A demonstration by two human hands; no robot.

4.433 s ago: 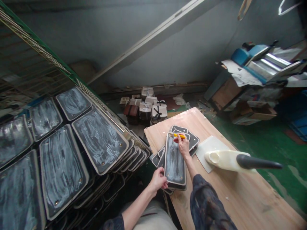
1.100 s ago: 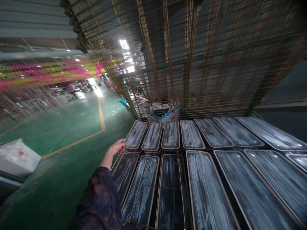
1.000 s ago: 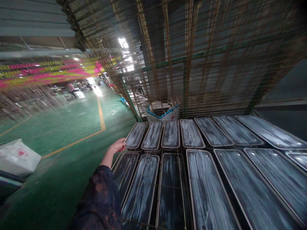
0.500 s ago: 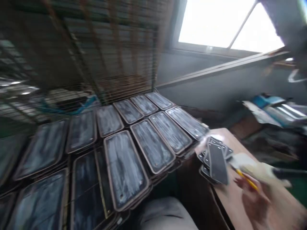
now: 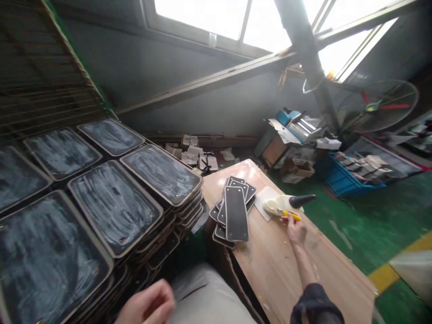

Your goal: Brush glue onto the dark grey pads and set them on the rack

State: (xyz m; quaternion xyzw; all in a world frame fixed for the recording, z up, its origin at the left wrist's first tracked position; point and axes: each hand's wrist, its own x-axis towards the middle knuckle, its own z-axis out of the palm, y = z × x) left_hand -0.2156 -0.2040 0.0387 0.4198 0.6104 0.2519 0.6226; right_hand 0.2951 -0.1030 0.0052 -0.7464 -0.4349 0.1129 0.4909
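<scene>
My right hand (image 5: 296, 229) is closed round the yellow handle of a brush (image 5: 292, 215). The brush's head reaches into a small cream-coloured cup (image 5: 271, 207) on the wooden table. Just behind it lies a whitish bottle (image 5: 286, 201) with a dark pointed nozzle. Left of the cup, narrow dark plates (image 5: 236, 213) with pale edges and small holes are piled askew. My left hand (image 5: 150, 306) is curled into a loose fist above my lap, beside the stacks, with nothing visible in it. Larger dark panels (image 5: 114, 204) smeared with whitish streaks top these stacks.
The wooden table (image 5: 270, 270) stands on my right, against the panel stacks' near corner. A wire rack (image 5: 30, 85) rises at the far left. Beyond the table are paper-filled boxes (image 5: 297, 166), a blue crate (image 5: 344, 177) and a large fan (image 5: 371, 107) on the green floor.
My view has swung right, bringing the fan and blue crate into sight. My left hand has come into view at the bottom. The right hand still holds the brush, now at the cup.
</scene>
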